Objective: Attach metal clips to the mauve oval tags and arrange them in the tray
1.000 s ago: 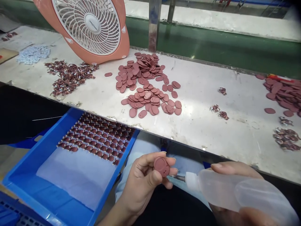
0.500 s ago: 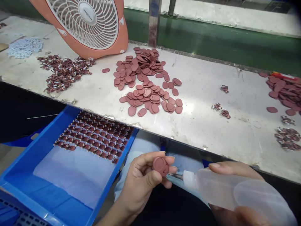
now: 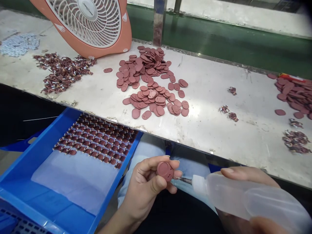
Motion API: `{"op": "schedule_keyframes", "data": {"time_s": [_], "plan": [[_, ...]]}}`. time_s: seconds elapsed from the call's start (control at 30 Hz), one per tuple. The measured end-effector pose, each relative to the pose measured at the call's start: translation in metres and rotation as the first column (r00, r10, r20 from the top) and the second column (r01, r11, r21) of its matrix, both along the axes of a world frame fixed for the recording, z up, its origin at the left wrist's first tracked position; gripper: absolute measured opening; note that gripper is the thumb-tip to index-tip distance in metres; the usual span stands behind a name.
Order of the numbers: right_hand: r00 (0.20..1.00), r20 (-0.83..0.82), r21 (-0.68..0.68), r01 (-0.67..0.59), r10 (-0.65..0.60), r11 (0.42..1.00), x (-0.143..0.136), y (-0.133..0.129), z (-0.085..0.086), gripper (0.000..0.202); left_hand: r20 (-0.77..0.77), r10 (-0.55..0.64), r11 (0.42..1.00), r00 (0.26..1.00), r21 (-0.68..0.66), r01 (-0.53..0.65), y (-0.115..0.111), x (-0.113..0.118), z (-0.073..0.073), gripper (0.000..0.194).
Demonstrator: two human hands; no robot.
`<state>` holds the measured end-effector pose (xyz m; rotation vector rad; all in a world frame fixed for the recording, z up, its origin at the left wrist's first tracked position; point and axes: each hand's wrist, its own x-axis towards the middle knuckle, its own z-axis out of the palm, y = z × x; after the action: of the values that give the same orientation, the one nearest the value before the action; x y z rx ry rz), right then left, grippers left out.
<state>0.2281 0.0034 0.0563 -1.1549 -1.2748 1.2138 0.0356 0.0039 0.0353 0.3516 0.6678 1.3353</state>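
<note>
Between thumb and fingers, my left hand (image 3: 146,182) pinches a small reddish-brown oval disc (image 3: 165,171) with a round recess and tiny holes. My right hand (image 3: 251,177) is wrapped round a translucent squeeze bottle (image 3: 229,193) lying nearly level. Its thin metal needle tip (image 3: 184,179) points left at the lower right edge of the disc; whether it touches cannot be made out. Below the bench edge, left of my hands, a blue tray (image 3: 104,198) holds rows of dark red assembled pieces (image 3: 97,138) on a pale sheet (image 3: 78,178).
On the bench (image 3: 202,123) lie a heap of oval discs (image 3: 151,84), a pile of small brown parts (image 3: 63,71) and pale blue bits (image 3: 20,44). An orange fan (image 3: 109,50) stands behind. More discs (image 3: 294,97) and small clusters (image 3: 296,141) sit at right.
The bottle has shifted slightly right, its needle a little away from the disc. My left hand keeps its pinch on the disc. The whole view has shifted slightly.
</note>
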Motion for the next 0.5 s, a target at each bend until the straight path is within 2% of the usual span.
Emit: {"op": "schedule_keyframes", "data": {"time_s": [0.1,0.17,0.37,0.5], "plan": [[0.998,-0.063,0.120,0.003,0.005,0.993,-0.006,0.012,0.000,0.039,0.001,0.000,1.000,1.000,0.003,0.000,0.000,0.000,0.000,0.022],[0.998,-0.067,0.149,0.008,0.002,0.989,-0.008,0.018,0.001,0.035,-0.002,0.003,1.000,1.000,-0.001,-0.003,0.000,0.000,-0.001,0.022],[0.995,-0.096,0.163,-0.024,0.040,0.986,-0.011,0.020,0.001,0.034,-0.016,0.029,0.999,0.999,-0.022,-0.030,0.000,0.000,0.000,0.022],[0.996,-0.085,0.121,-0.014,0.024,0.993,-0.006,0.016,-0.001,0.034,-0.011,0.032,0.999,0.999,-0.027,-0.032,0.000,0.000,-0.001,0.022]]}}
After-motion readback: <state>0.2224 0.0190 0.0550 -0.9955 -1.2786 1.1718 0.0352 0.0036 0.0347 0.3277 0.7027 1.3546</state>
